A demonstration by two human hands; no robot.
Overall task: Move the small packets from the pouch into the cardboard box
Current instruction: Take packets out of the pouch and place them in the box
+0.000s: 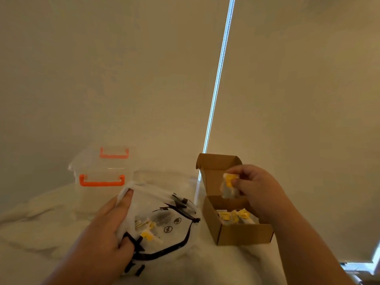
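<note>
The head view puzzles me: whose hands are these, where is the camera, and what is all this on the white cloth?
There is no machine here. A person wears one camera on the head, looking forward and down at their own two hands. The left hand grips a see-through pouch with black markings, which lies on the white cloth. A few small packets, yellow and white, show inside it. The right hand pinches a held packet above the open cardboard box, where boxed packets already lie. Behind the pouch stands a clear container with orange handles.
</note>
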